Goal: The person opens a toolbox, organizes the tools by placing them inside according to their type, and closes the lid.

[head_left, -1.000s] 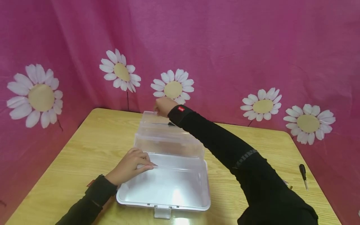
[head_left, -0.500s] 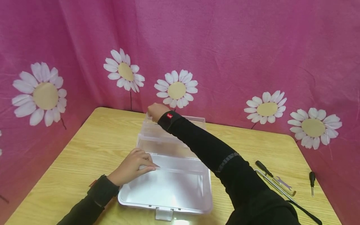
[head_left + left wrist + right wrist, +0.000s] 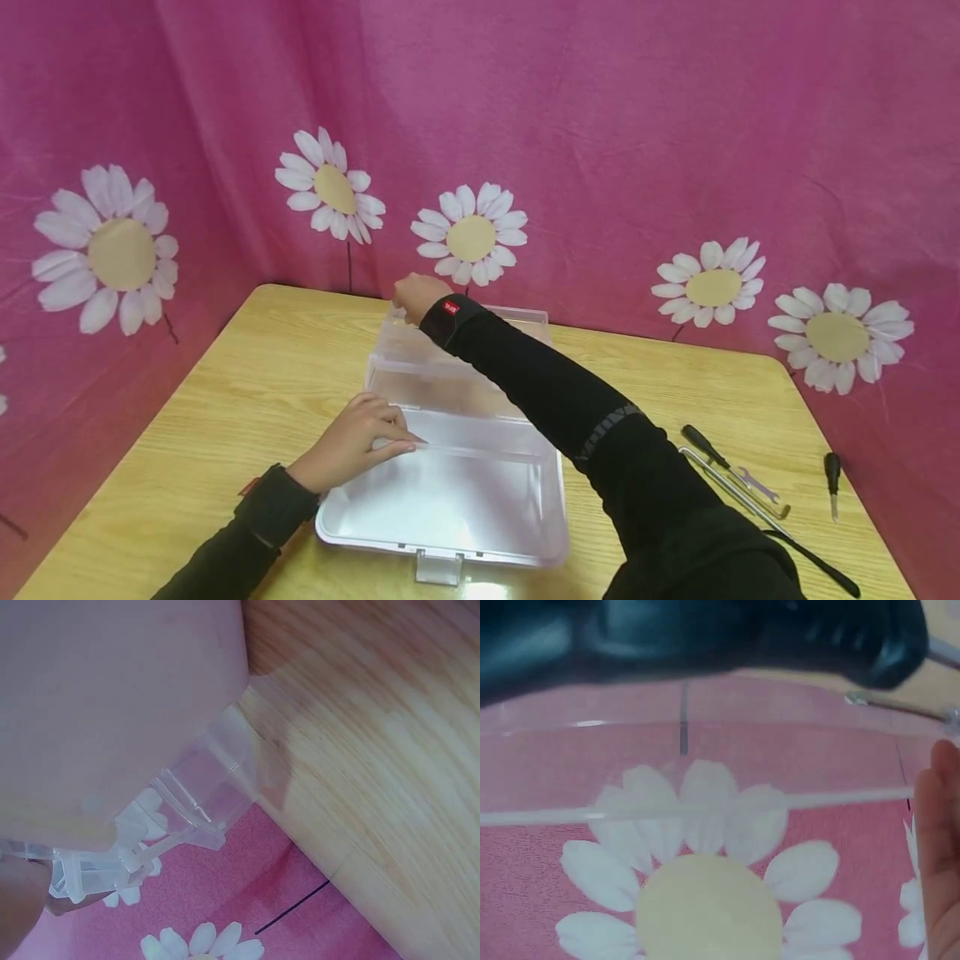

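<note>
A white plastic box [image 3: 480, 500] stands on the table, its clear lid [image 3: 450, 392] swung back behind it. My left hand [image 3: 352, 440] grips the box at its back left corner, thumb and fingertips over the side near the hinge. In the left wrist view the clear hinge part [image 3: 90, 874] sits right by those fingers. My right hand [image 3: 418, 296] reaches to the lid's far left corner, fingers bent at its edge. Close below the right wrist lies a black handle [image 3: 742, 637], seen large in the right wrist view; fingertips [image 3: 937, 832] show at the lid edge.
To the right lie a black-handled screwdriver [image 3: 703, 444], a small wrench [image 3: 757, 485] and a long bent metal bar [image 3: 735, 492] with a black grip. Another screwdriver [image 3: 832, 479] lies near the right edge. A pink flowered curtain [image 3: 585, 167] hangs behind the wooden table [image 3: 225, 400].
My right hand has moved left along the lid's far edge to its corner, then stayed there. The head view has shifted slightly, showing more tools at right. The left hand keeps its place.
</note>
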`<move>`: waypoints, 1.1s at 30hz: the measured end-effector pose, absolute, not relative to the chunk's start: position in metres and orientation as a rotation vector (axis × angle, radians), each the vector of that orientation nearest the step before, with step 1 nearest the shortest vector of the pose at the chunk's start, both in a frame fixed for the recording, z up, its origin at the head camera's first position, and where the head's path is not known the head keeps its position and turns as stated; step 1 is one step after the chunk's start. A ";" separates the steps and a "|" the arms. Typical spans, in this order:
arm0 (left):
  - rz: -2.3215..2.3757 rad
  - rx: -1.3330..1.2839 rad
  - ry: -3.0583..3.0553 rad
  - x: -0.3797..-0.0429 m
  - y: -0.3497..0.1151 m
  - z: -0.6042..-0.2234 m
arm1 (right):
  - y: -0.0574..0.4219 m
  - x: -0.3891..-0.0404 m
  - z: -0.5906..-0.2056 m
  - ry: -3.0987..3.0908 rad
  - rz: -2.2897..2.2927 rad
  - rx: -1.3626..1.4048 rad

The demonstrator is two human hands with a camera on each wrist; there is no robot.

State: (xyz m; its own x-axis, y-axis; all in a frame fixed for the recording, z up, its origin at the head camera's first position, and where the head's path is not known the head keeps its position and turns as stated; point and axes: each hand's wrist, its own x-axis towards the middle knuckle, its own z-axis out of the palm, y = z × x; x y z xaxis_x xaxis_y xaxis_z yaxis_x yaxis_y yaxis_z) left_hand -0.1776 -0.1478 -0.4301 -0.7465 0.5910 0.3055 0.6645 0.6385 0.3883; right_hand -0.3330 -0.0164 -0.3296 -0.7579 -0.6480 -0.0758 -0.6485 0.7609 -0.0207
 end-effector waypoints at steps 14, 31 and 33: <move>-0.789 -1.019 -2.689 -0.178 -0.161 -0.433 | 0.073 -0.327 -0.288 2.926 -0.262 -1.149; -0.780 -0.966 -2.679 -0.175 -0.186 -0.425 | 0.273 -0.269 -0.356 3.024 -0.331 -0.813; -0.774 -0.969 -2.677 -0.176 -0.186 -0.425 | 0.292 -0.263 -0.368 3.013 -0.344 -0.740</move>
State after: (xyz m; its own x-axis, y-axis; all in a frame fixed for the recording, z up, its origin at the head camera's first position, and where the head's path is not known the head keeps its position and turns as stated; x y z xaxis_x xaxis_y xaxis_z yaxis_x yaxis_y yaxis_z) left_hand -0.1758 -0.1859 -0.4247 -0.7679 0.5407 0.3436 0.6406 0.6497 0.4092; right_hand -0.2626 0.2925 -0.3680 -0.8873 -0.4599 0.0330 -0.4555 0.8632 -0.2175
